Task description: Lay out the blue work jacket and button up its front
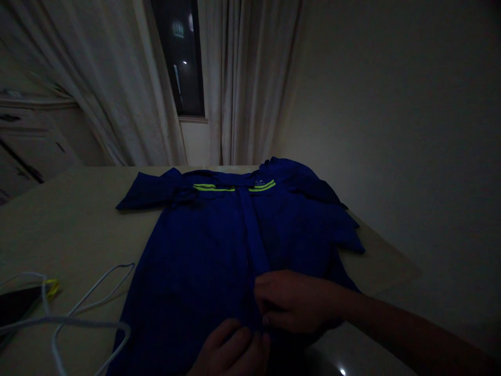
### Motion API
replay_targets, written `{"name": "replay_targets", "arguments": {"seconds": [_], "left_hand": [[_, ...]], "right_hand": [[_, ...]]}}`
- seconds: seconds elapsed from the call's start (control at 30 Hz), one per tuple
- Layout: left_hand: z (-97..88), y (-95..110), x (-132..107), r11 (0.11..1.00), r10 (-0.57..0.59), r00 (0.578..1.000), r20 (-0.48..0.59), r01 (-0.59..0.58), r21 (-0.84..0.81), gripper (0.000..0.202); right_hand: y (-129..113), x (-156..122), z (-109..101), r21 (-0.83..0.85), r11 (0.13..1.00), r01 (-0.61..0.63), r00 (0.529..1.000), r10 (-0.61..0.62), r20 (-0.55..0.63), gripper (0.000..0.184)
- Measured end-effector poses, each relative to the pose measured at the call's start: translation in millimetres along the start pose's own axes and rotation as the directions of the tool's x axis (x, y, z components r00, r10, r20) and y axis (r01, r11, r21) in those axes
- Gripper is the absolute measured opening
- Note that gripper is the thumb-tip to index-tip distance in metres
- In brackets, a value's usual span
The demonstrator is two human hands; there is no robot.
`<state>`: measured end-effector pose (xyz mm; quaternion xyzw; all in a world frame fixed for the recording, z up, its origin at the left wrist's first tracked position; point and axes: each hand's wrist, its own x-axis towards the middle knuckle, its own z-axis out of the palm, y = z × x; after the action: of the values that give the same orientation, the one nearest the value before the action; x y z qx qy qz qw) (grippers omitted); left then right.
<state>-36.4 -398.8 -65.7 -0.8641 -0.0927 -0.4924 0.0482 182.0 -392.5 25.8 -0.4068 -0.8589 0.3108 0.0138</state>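
Dim light lay over a pale table [70, 235] set before drawn curtains [242, 78] and a dark window [183, 57]. On the table a blue work shirt [203, 250] was spread flat, front side up. Its collar end pointed toward the window, with yellow-green reflective stripes [213, 187] across the chest and the sleeves folded out to either side. From my remote seat I read the right hand [297, 300] as closed in a pinch on the lower end of the front placket [252, 235], with the fingers curled and the thumb tucked against the cloth. The left hand [230, 350] rested on the hem just beside it, knuckles up. I could not tell in the gloom whether it held fabric or only pressed on it. A white cable [90, 324] looped near the shirt's left edge, and a dark phone [15, 305] lay farther out. I judged the garment light, limp and not fragile, likely to sag and bunch if lifted at one point. The doubled placket, hem and collar seams looked the firmest places to take hold, preferably at two spread points.
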Motion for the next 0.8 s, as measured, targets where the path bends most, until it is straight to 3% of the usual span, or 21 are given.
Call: {"name": "replay_targets", "arguments": {"seconds": [0.2, 0.43, 0.6, 0.73, 0.8], "left_hand": [[-15.6, 0, -10, 0.998, 0.053, 0.990, 0.128, -0.049, -0.034, 0.032], [-19.2, 10, -19, 0.994, 0.058, 0.984, 0.171, -0.041, -0.096, 0.028], [-17.7, 11, -14, 0.998, 0.012, 0.978, 0.207, -0.001, -0.057, 0.028], [-4.1, 14, -8, 1.000, -0.029, 0.990, 0.138, 0.028, 0.011, 0.026], [6.2, 19, -9, 0.997, -0.060, 0.997, 0.048, 0.058, 0.054, 0.029]], "right_hand": [[-2, 6, -1, -0.173, 0.983, 0.052, 0.997, -0.042, 0.062, 0.008], [10, 18, 0, -0.432, 0.901, -0.040, 0.999, 0.052, 0.017, 0.014], [52, 44, -35, -0.464, 0.866, -0.187, 0.982, 0.179, -0.060, 0.012], [94, 78, -69, -0.492, 0.823, -0.285, 0.958, 0.247, -0.142, 0.014], [113, 98, -85, -0.519, 0.795, -0.314, 0.950, 0.262, -0.172, 0.016]]}}
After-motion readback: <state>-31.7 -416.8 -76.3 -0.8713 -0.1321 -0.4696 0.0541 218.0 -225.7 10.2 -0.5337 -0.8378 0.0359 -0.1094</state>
